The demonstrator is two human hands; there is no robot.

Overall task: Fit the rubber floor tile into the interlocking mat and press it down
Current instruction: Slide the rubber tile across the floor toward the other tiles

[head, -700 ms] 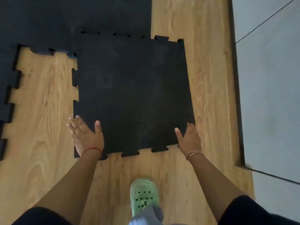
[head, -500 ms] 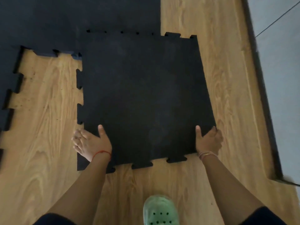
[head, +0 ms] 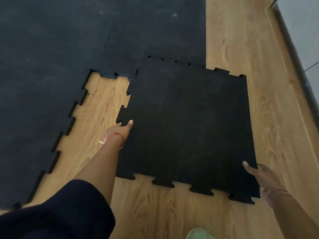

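Note:
A black square rubber tile (head: pixel 188 128) with toothed edges lies on the wooden floor (head: pixel 241 49), its far edge overlapping the laid black interlocking mat (head: pixel 69 40). It sits right of an uncovered gap of bare wood (head: pixel 96 114) bordered by the mat's teeth. My left hand (head: pixel 117 132) grips the tile's left edge, thumb on top, fingers at or under the edge. My right hand (head: pixel 259 173) holds the tile's near right edge, thumb on top.
A dark metal strip (head: pixel 296 54) runs along the right, with grey floor beyond it. A green clog (head: pixel 198 234) shows at the bottom edge. Dark specks dot the bare wood inside the gap.
My left hand has slid forward along the tile's left edge. The right hand has stayed at the near right corner. The view has swung, so the tile looks turned, and more mat shows.

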